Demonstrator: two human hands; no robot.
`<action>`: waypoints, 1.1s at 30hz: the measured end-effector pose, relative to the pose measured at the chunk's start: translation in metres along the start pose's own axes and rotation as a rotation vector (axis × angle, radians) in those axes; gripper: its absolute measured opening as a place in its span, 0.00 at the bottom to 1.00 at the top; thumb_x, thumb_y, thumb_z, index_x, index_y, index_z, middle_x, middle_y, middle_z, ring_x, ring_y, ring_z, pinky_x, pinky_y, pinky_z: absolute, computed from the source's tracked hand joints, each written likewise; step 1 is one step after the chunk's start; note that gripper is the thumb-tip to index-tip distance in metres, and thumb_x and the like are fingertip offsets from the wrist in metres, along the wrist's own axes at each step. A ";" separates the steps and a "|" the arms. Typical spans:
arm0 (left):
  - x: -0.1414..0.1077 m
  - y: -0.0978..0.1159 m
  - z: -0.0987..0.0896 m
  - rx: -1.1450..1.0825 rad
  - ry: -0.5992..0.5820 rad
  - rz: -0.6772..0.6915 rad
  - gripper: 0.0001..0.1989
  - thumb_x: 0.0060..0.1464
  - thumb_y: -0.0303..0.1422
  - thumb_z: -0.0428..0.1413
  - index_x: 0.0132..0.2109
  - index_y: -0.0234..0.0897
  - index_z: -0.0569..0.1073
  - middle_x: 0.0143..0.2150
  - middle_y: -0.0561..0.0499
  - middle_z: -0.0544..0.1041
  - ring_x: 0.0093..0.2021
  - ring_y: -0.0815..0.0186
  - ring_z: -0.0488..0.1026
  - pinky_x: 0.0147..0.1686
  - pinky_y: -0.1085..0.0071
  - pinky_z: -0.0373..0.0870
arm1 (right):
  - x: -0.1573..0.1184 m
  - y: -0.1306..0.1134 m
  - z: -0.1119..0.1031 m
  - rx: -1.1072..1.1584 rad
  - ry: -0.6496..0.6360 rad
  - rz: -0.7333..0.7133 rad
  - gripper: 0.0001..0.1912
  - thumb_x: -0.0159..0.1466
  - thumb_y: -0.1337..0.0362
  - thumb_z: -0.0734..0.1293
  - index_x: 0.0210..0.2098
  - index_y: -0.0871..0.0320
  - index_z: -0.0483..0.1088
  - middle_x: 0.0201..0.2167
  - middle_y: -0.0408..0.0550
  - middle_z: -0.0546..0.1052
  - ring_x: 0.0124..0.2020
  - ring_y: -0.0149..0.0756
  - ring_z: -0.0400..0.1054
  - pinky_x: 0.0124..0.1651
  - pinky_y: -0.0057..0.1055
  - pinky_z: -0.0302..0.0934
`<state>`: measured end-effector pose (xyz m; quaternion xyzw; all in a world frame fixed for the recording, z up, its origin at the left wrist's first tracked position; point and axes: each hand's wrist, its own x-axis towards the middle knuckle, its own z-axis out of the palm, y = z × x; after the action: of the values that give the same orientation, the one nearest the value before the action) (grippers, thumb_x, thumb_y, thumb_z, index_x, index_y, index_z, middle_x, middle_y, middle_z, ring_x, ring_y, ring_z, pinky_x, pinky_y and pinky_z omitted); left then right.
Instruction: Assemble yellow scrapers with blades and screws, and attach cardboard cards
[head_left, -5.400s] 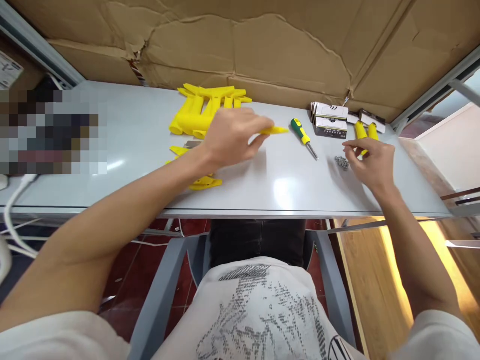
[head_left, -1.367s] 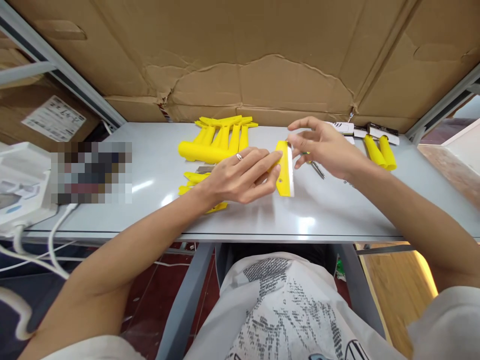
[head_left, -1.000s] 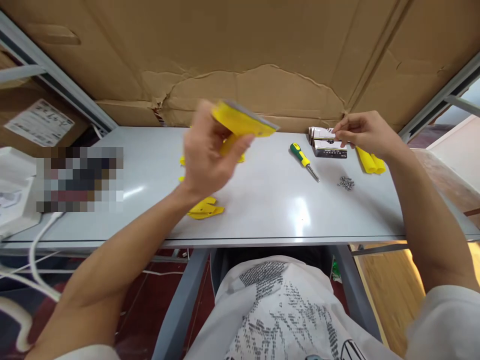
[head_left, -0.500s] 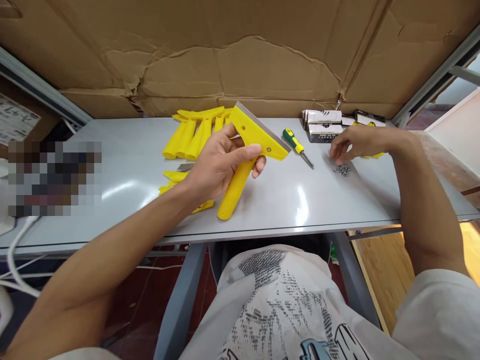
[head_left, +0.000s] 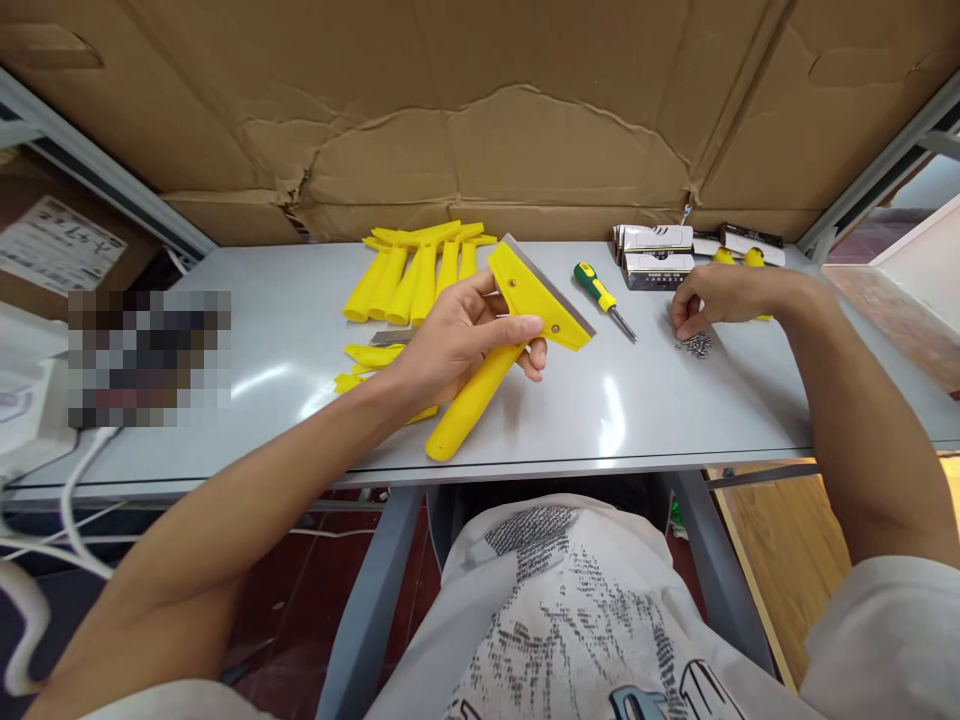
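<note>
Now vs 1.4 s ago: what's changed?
The right hand has moved from beside the yellow scraper rightward, down to the screw pile. The left hand has turned the scraper so its blade faces away and right.

Unchanged: left hand's hold on the scraper; screwdriver and stacked yellow handles lying where they were.

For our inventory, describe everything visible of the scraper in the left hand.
The scraper has a yellow handle and flared head, seemingly plastic, with a grey, metallic blade along the far edge. The head's nearer hole seems to hold a screw. The left hand grips it near the head, apparently above the table, handle slanting toward its near edge.
</note>
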<state>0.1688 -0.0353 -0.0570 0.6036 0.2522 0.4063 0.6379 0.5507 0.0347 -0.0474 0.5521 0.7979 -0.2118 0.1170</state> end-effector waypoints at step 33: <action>-0.002 -0.012 0.004 -0.033 -0.040 -0.179 0.19 0.51 0.35 0.75 0.42 0.35 0.75 0.29 0.49 0.84 0.27 0.63 0.83 0.34 0.68 0.84 | -0.022 -0.142 0.044 0.378 0.689 -0.732 0.09 0.70 0.51 0.74 0.37 0.44 0.83 0.39 0.46 0.81 0.41 0.41 0.74 0.48 0.41 0.69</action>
<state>0.1739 -0.0387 -0.0685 0.5760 0.2855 0.3398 0.6864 0.4244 -0.0469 -0.0472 0.2866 0.8785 -0.1852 -0.3343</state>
